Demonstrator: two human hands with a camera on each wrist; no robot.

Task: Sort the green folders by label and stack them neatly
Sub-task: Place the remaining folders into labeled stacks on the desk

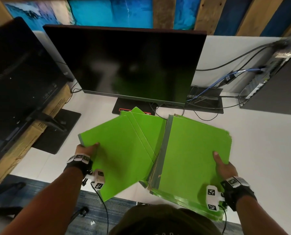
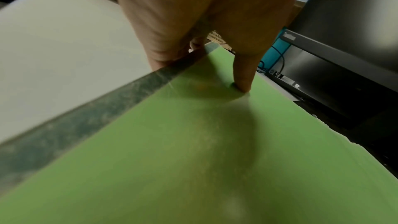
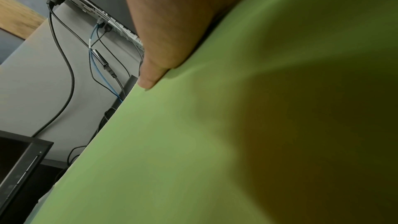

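Two groups of green folders with grey spines lie on the white desk [image 1: 260, 133]. My left hand [image 1: 86, 150] grips the near left edge of the top folder [image 1: 121, 150] of a fanned pile; in the left wrist view the thumb [image 2: 243, 77] presses on that folder [image 2: 193, 159] while fingers curl under its grey spine. My right hand [image 1: 223, 164] holds the right edge of a thick squared stack [image 1: 192, 150], thumb on top. The right wrist view shows the thumb [image 3: 155, 67] lying on the stack's green cover [image 3: 193, 142]. No labels are readable.
A dark monitor [image 1: 124, 65] stands just behind the folders on its base [image 1: 133, 107]. A second monitor [image 1: 14, 73] and a cardboard box [image 1: 31, 133] stand at left. A computer tower [image 1: 273, 78] with several cables [image 1: 209, 92] is at right.
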